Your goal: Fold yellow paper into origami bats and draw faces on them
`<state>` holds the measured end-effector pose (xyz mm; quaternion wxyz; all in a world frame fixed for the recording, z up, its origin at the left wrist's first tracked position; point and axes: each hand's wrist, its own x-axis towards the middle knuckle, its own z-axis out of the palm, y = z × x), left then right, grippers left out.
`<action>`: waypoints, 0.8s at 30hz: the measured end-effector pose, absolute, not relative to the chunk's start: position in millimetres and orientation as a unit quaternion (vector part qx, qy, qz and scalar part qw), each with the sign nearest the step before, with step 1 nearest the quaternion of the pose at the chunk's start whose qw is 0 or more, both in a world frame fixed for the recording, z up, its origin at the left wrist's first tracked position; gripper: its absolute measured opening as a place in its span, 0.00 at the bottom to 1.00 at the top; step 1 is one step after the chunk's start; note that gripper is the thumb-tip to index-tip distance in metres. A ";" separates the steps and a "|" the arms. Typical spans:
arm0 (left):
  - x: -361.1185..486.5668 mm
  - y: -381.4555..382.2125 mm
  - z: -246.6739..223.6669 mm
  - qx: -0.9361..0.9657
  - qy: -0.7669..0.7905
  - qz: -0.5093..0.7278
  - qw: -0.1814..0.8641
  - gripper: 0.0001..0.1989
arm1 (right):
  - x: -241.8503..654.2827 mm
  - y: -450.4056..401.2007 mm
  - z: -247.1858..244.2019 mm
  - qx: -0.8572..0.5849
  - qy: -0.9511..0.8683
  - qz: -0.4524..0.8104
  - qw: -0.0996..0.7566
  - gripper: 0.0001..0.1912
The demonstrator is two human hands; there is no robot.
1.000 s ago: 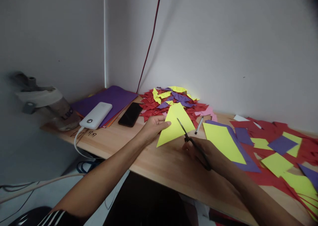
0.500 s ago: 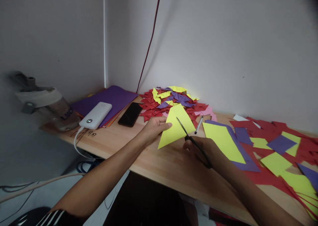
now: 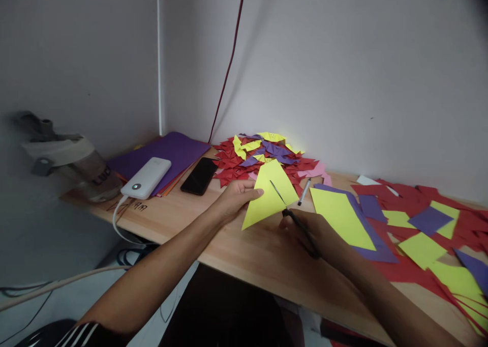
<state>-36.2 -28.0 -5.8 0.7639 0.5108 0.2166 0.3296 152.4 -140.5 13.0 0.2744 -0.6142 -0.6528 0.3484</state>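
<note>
My left hand (image 3: 238,197) pinches the left edge of a yellow sheet of paper (image 3: 267,194), thumb on top, holding it up off the table. Black-handled scissors (image 3: 301,227) are gripped in my right hand (image 3: 310,225), with one blade lying across the face of the sheet and the other hidden behind it. The blades enter from the lower right edge and point up and left. Behind the sheet lies a heap of folded red, purple and yellow paper pieces (image 3: 274,148). A white pen (image 3: 304,192) rests just right of the sheet.
Yellow and purple sheets (image 3: 339,214) lie to the right, beside scattered red, yellow and purple pieces (image 3: 423,250). On the left are a phone (image 3: 199,176), a white power bank (image 3: 147,178) with a cable, purple sheets (image 3: 171,146) and a bottle (image 3: 76,164).
The scissors and my right hand have shifted slightly left and down, and the blades look closer together on the sheet. My left hand keeps its pinch on the paper.
</note>
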 end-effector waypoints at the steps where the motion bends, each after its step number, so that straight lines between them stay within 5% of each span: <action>1: -36.2 -28.4 -5.4 0.512 0.215 0.326 0.765 0.21 | 152.6 -140.8 13.5 -0.611 -0.659 0.344 0.271 0.22; 24: -37.7 -28.3 -5.4 0.520 0.208 0.297 0.774 0.19 | 150.9 -141.1 11.4 -0.629 -0.626 0.361 0.285 0.22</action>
